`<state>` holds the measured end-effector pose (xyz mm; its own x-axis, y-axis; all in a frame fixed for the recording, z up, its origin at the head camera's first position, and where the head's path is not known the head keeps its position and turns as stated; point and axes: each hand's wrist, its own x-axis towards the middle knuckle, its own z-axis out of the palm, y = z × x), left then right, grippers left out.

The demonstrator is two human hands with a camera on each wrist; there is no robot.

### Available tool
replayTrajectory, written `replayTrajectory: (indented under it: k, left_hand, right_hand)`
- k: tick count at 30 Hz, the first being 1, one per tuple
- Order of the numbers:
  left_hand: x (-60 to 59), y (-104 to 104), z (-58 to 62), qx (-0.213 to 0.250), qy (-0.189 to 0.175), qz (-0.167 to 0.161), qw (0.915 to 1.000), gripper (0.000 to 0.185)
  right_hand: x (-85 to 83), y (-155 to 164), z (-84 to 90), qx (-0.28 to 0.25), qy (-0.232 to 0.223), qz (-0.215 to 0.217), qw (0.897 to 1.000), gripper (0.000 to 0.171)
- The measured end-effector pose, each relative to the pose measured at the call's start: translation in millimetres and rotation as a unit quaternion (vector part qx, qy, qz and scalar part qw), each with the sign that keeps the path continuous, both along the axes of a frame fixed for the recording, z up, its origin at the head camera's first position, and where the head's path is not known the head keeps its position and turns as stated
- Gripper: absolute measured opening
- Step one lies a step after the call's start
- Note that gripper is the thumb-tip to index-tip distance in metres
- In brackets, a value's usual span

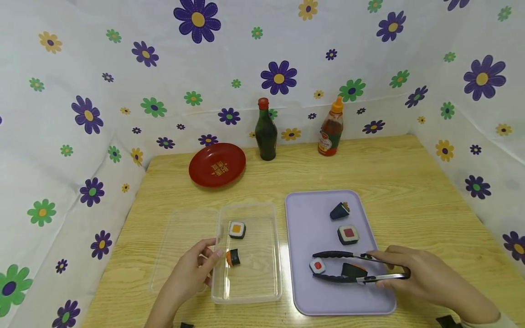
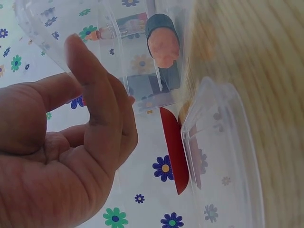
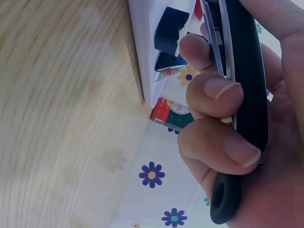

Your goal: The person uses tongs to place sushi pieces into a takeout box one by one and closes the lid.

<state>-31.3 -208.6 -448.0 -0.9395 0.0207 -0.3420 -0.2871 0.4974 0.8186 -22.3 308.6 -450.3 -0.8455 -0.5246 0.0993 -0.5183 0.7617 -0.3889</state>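
Note:
My right hand grips black tongs over the near end of a lavender tray. Between the tongs' two arms lies a dark sushi piece, and a white roll with a red centre sits at their tips. Further back on the tray are a square roll and a cone roll. My left hand touches the left wall of a clear box with loosely bent fingers. The box holds two rolls. In the right wrist view my fingers curl round the tongs.
The box's clear lid lies flat to its left. At the back of the wooden table stand a red plate, a dark sauce bottle and a ketchup bottle. Flowered cloth walls close in three sides.

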Motion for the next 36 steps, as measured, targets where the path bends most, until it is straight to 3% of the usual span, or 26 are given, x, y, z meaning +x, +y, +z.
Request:
replayTrajectory:
  k: [9, 18, 27, 36]
  left_hand:
    - [-0.5, -1, 0.4, 0.003, -0.002, 0.001, 1.0, 0.05]
    - [-0.9, -1, 1.1, 0.002, -0.001, -0.002, 1.0, 0.049]
    - [-1.7, 0, 2.7, 0.005, 0.002, -0.007, 1.0, 0.048]
    - [-1.8, 1, 3.4, 0.006, 0.002, -0.006, 1.0, 0.049]
  right_hand:
    - [-0.8, -6, 5.1, -0.025, 0.045, 0.022, 0.998, 0.053]
    - [-16.3, -21, 34.3, -0.073, 0.032, 0.068, 0.995, 0.054]
    - [-36.9, -57, 54.5, -0.047, 0.053, 0.127, 0.989, 0.058]
    - [-60.3, -96, 64.1, -0.033, 0.013, 0.197, 0.98, 0.048]
